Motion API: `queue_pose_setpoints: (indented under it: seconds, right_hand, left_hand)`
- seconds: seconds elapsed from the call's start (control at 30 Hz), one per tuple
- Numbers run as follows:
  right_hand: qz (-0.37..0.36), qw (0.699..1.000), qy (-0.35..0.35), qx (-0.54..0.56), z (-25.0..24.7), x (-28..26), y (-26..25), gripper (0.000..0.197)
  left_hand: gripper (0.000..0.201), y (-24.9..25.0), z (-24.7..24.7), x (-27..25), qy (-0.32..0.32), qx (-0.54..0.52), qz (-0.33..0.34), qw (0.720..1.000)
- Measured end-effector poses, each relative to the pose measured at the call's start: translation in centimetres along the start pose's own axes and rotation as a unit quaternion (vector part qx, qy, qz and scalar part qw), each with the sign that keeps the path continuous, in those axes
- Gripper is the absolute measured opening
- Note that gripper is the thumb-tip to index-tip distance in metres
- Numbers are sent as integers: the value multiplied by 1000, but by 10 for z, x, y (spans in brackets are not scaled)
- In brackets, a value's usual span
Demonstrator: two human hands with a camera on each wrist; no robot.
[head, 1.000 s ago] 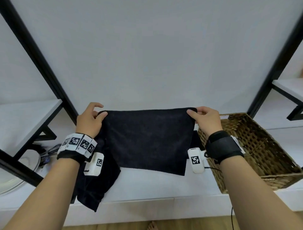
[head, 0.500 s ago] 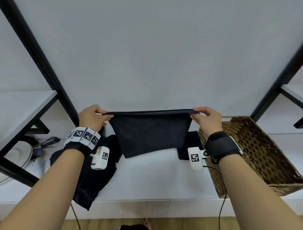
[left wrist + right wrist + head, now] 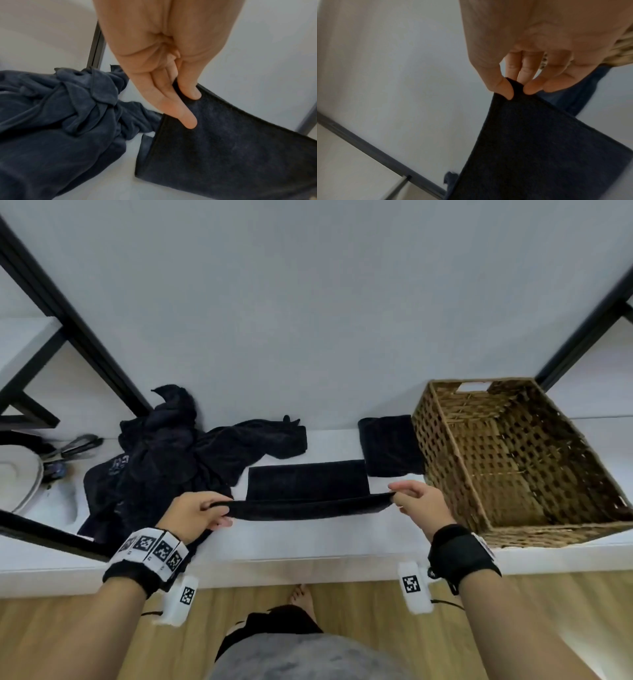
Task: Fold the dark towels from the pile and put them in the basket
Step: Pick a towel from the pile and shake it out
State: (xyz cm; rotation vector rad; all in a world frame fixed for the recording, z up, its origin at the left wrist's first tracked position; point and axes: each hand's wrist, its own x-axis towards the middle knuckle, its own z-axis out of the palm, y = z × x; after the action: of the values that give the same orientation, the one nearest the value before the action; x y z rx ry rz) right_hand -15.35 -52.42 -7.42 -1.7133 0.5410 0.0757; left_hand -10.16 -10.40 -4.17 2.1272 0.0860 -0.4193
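Note:
A dark towel [image 3: 308, 487] is stretched between my two hands above the white shelf, its far part draping down onto the surface. My left hand [image 3: 205, 513] pinches its left corner [image 3: 187, 94] between thumb and fingers. My right hand [image 3: 407, 499] pinches the right corner [image 3: 515, 86] the same way. A crumpled pile of dark towels [image 3: 164, 460] lies to the left, also in the left wrist view [image 3: 60, 115]. One folded dark towel [image 3: 390, 445] lies against the wicker basket [image 3: 445, 446] on the right. The basket looks empty inside.
Black frame posts [image 3: 78, 326] rise at both sides of the white shelf [image 3: 308, 539]. A white plate [image 3: 20, 477] and utensils [image 3: 73, 445] sit on the far left. Wooden floor and my foot [image 3: 301, 594] show below the shelf edge.
The towel has come down from chest height to just above the shelf, with its hanging part now laid on the surface. My view has tilted downward.

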Motion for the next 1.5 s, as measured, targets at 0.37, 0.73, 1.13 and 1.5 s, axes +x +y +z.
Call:
queue_pose_setpoints:
  seconds: [0.37, 0.73, 1.13, 1.5]
  right_hand:
    - [85, 990, -38, -110, 21, 13, 64, 19]
    - [39, 983, 18, -180, 50, 98, 18, 14]
    - [65, 968, 120, -209, 74, 141, 39, 14]
    - [205, 935, 58, -285, 93, 91, 80, 54]
  left_hand:
    - [15, -46, 32, 16, -60, 230, -47, 970]
    - [13, -47, 29, 106, -4, 156, -57, 986]
    - [19, -52, 51, 170, 60, 59, -63, 994]
    - [33, -76, 79, 150, -45, 247, -220, 943]
